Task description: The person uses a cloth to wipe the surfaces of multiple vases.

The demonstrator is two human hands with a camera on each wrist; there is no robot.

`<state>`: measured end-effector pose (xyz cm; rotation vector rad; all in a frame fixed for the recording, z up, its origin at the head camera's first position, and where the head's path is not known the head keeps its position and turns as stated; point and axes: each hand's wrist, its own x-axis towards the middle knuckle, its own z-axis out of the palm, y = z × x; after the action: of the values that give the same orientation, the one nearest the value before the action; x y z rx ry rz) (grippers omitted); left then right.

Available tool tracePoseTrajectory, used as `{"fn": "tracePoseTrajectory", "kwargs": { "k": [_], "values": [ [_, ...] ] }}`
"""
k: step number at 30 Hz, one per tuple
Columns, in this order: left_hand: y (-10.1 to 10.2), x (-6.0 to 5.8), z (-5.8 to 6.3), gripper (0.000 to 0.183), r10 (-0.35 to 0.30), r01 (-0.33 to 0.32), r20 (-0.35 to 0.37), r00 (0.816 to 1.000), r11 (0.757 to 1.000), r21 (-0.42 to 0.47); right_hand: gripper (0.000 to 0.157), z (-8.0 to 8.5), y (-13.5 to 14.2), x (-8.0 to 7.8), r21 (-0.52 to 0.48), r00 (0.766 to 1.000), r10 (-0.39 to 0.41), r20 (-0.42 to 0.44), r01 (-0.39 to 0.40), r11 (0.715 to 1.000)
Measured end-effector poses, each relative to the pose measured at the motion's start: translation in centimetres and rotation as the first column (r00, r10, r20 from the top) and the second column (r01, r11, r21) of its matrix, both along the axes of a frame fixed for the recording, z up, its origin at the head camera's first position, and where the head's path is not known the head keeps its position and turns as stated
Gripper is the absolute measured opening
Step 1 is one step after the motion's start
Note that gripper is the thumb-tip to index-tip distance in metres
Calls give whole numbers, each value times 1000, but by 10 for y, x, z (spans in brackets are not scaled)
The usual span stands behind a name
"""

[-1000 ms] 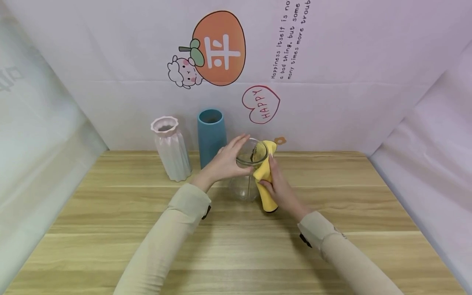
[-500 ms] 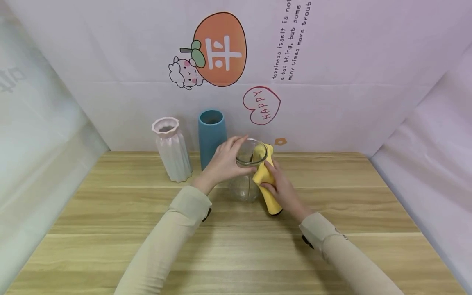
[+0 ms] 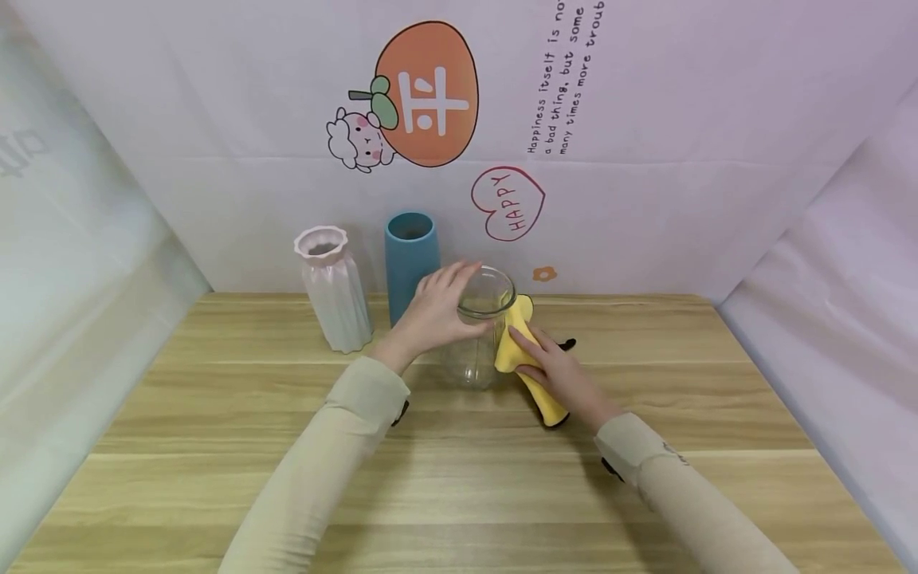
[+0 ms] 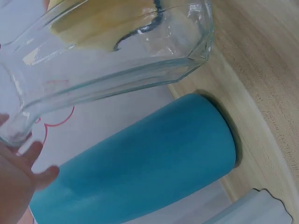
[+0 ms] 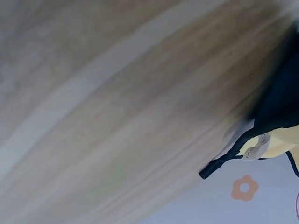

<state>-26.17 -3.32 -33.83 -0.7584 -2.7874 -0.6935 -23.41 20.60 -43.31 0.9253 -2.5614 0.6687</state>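
Observation:
A clear glass vase (image 3: pixel 469 363) stands on the wooden table, its wide mouth facing up. My left hand (image 3: pixel 433 315) grips it at the neck, just below the rim. In my right hand (image 3: pixel 561 375) is a bunched yellow cloth (image 3: pixel 516 351) with black edging, held against or close beside the vase's right side. Through the glass (image 4: pixel 140 77) in the left wrist view, the yellow cloth shows behind the far wall. Dark fabric (image 5: pixel 282 93) and a small white label (image 5: pixel 257 147) appear in the right wrist view, where the right hand is out of sight.
A blue vase (image 3: pixel 412 267) stands behind my left hand. Left of it is a pale pink-white pleated vase (image 3: pixel 335 303). White printed fabric (image 3: pixel 631 215) rises along the table's back edge, with more fabric at both sides. The wooden table (image 3: pixel 445 486) extends toward me.
My right hand has moved down and to the right along the vase with the yellow cloth. A black end of the cloth now shows beyond that hand. My left hand keeps its hold.

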Motion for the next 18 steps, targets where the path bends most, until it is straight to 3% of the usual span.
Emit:
{"fn": "tracePoseTrajectory", "kwargs": {
  "k": [7, 11, 18],
  "values": [
    [1, 4, -2, 86, 63, -65, -110, 992, 998, -14, 66, 11, -7, -5, -134, 996, -28, -80, 17, 991],
    [0, 5, 0, 88, 58, -60, -79, 995, 998, -31, 72, 21, -14, -5, -210, 996, -29, -87, 10, 978],
    [-1, 4, -2, 89, 7, -7, 19, 1000, 1000, -6, 83, 16, -25, -8, -106, 992, 27, -121, -40, 994]
  ]
}}
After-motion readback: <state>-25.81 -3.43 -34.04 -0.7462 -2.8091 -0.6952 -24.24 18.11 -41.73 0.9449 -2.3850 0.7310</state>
